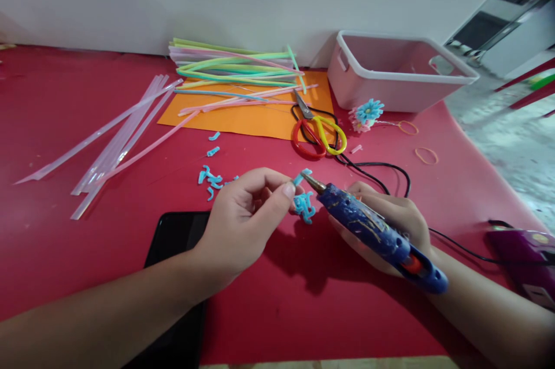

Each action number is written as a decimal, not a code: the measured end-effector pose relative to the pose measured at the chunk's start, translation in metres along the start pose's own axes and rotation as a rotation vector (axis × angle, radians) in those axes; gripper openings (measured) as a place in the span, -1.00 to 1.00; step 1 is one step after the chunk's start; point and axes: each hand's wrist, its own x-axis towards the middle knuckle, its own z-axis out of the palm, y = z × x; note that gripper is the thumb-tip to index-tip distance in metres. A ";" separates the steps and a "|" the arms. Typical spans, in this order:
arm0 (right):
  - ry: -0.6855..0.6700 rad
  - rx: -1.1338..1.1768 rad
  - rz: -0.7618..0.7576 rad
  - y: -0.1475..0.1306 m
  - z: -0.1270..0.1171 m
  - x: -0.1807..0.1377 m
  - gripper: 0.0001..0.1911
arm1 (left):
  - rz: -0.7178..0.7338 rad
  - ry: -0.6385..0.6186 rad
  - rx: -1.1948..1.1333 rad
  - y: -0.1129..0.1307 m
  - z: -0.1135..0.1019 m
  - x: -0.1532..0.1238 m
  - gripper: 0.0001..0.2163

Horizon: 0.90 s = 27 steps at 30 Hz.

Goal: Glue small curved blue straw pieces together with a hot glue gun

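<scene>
My left hand [251, 213] pinches a short piece of light blue pipe cleaner [302, 176] between thumb and forefinger. My right hand [403, 218] is wrapped round a dark blue hot glue gun [368, 224], its metal nozzle at the pinched piece; whether they touch I cannot tell. Just below the nozzle shows a cluster of curled blue pieces [304, 207]; whether it lies on the table or is held, I cannot make out. More bent blue pipe cleaner pieces [211, 178] lie left of my left hand, partly hidden behind it.
On the red table [260, 323] are an orange sheet [225, 123] with pipe cleaners [234, 68], scissors [318, 132], clear glue sticks [125, 132] and a fuzzy flower [368, 111]. A pink bin [390, 88] stands behind. A black phone [173, 242] lies under my left forearm; a black cord [377, 166] runs rightward.
</scene>
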 end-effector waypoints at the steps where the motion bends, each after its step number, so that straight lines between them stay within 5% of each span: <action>1: 0.002 -0.003 -0.005 0.000 0.000 0.000 -0.82 | 0.001 -0.003 -0.001 0.000 0.000 0.000 -0.84; 27: -0.001 0.008 -0.057 0.004 0.003 0.001 -0.89 | 0.012 0.025 0.091 0.000 -0.001 0.000 -0.83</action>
